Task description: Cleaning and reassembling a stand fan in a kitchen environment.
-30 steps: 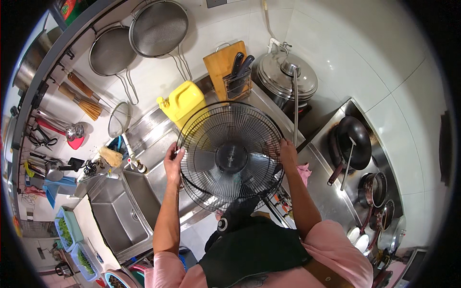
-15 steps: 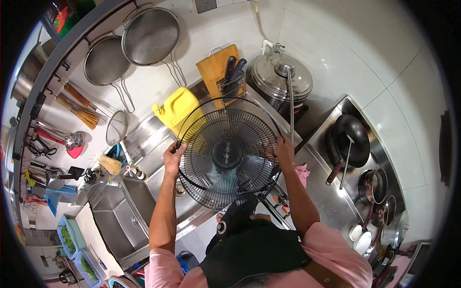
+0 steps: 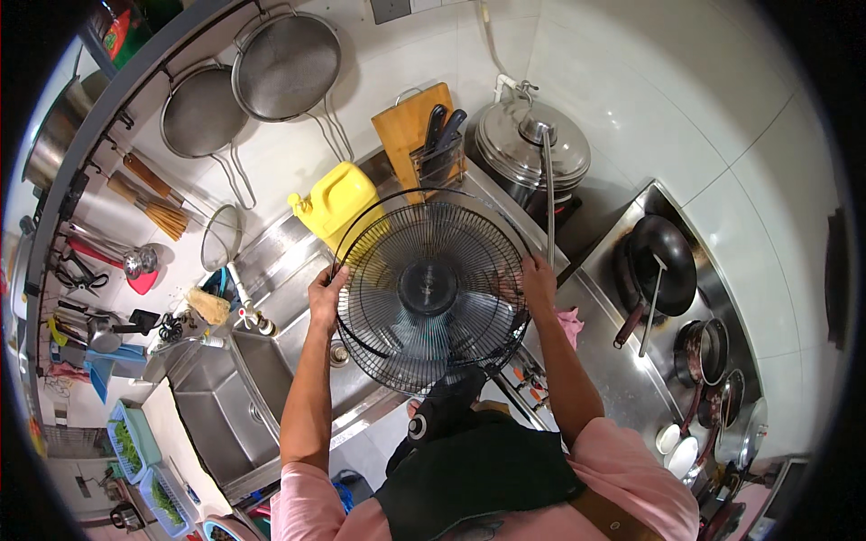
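Observation:
A black electric fan [image 3: 428,287] with a round wire grille and dark blades faces up in front of my body. A thin black fan guard ring [image 3: 439,190] circles the grille, its far arc standing apart from the wires. My left hand [image 3: 327,293] is closed on the ring's left side, thumb on top. On the opposite side, my right hand [image 3: 538,281] grips the ring too, its fingers partly visible through the grille. Beneath the near edge of the grille, the fan's black motor housing [image 3: 437,417] lies close to my dark apron.
Beyond the fan stand a yellow jug [image 3: 338,200], a wooden cutting board [image 3: 401,126], a knife rack [image 3: 437,162] and a big lidded steel pot [image 3: 532,140]. A steel sink [image 3: 216,424] lies left; a black wok [image 3: 663,261] and pans are right.
The ring's far arc has dropped slightly toward the grille, and both hands have barely shifted. The rest of the scene sits almost the same.

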Motion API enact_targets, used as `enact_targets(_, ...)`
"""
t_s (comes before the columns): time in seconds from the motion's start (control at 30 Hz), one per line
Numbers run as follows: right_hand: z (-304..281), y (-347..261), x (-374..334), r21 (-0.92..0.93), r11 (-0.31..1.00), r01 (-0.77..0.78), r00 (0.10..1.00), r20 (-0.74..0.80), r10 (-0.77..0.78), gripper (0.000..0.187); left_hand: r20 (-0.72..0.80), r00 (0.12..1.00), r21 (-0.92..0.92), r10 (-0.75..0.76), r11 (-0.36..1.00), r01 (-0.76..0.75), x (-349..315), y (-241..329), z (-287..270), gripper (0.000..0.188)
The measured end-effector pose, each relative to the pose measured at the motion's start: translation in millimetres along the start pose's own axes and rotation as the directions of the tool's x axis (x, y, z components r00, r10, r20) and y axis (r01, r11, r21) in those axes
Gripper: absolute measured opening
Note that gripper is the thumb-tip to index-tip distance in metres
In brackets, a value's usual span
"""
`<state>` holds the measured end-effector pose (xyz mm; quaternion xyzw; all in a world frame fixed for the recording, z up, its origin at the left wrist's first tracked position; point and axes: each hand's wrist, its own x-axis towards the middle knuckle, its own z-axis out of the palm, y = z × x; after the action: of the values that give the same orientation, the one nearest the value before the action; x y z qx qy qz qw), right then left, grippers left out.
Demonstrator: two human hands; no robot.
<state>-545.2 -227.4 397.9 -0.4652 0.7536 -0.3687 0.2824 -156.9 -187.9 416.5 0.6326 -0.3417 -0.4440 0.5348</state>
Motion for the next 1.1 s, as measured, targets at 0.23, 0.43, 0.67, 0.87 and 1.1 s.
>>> enact_targets(0.23, -6, -1, 6, -0.098, 0.990, 0.102, 0.988, 0.130, -0.088, 0.047, 0.018, 0.986, -0.152, -0.164, 0.975, 0.164, 8, -5, -10, 0.035)
enact_targets(0.43, 0, 22, 21, 0.122, 0.986, 0.111, 0.965, 0.226, -0.136, 0.052, 0.031, 0.981, -0.131, -0.189, 0.973, 0.192, 17, -7, -10, 0.029)
enact_targets(0.67, -12, -6, -1, 0.310, 0.951, -0.020, 0.941, 0.327, -0.087, 0.048, 0.002, 0.978, -0.116, -0.208, 0.972, 0.206, 22, -26, -25, 0.030)
enact_targets(0.87, -15, 25, 12, 0.124, 0.984, 0.129, 0.960, 0.231, -0.155, 0.040, 0.051, 0.980, -0.066, -0.191, 0.979, 0.194, 24, -26, -22, 0.029)
enact_targets(1.1, -12, 37, 15, 0.196, 0.971, 0.137, 0.956, 0.231, -0.181, 0.033, 0.048, 0.979, -0.042, -0.196, 0.979, 0.198, 29, -20, -24, 0.028)
